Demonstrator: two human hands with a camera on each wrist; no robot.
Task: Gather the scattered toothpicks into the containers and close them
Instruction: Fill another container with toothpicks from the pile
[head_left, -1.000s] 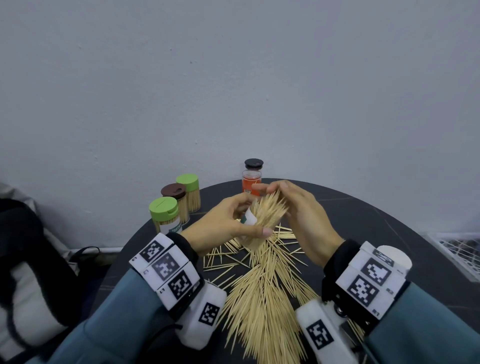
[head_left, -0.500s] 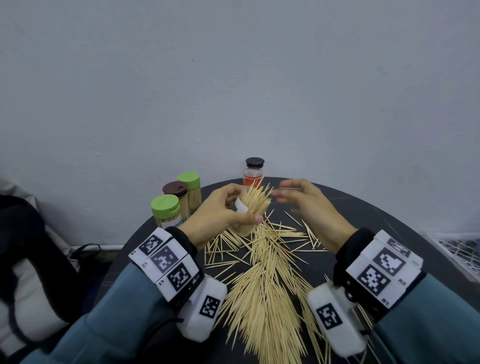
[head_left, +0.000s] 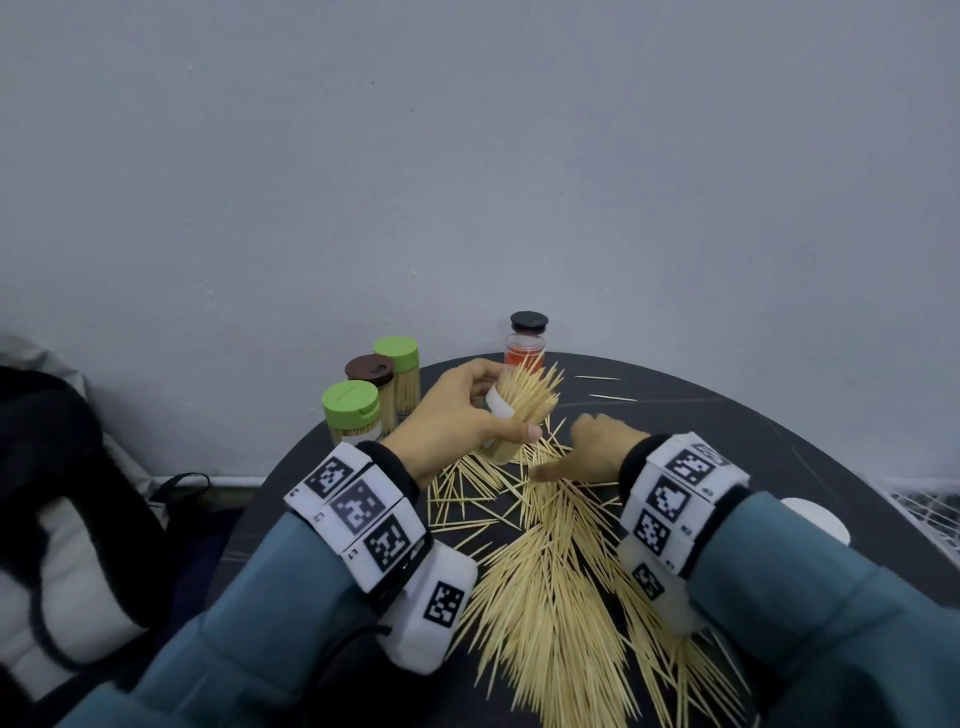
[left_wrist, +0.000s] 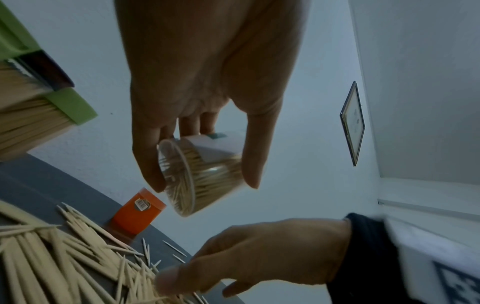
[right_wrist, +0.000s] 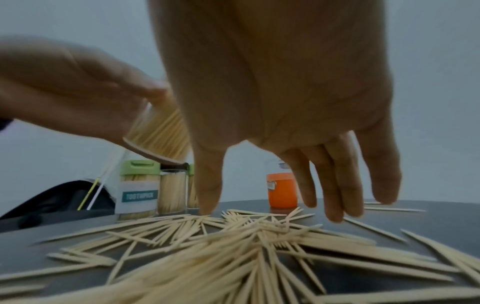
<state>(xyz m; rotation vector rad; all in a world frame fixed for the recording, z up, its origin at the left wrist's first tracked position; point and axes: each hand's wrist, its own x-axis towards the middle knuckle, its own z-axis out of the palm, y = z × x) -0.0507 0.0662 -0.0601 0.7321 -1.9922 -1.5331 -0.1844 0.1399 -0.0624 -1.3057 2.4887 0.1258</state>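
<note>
Overhead, the head camera shows the left hand (head_left: 457, 415) wrapped round a clear container (head_left: 511, 418) bristling with toothpicks, lifted above the dark round table (head_left: 727, 431) and tilted so its open mouth points up and to the right. Only the left wrist view reveals the container's round base (left_wrist: 179, 179) and the thumb and fingers clamped on opposite sides. The right hand (head_left: 587, 452) hangs palm down over the scattered toothpicks (head_left: 550, 587); the right wrist view alone shows its fingers (right_wrist: 335, 185) straight and slightly spread, tips at or just above the sticks, gripping nothing. The pile's long axis runs from near the person toward the containers. Behind stand two green-lidded jars (head_left: 350, 410), a brown-lidded jar (head_left: 371, 371) and an orange bottle (head_left: 524, 353).
</note>
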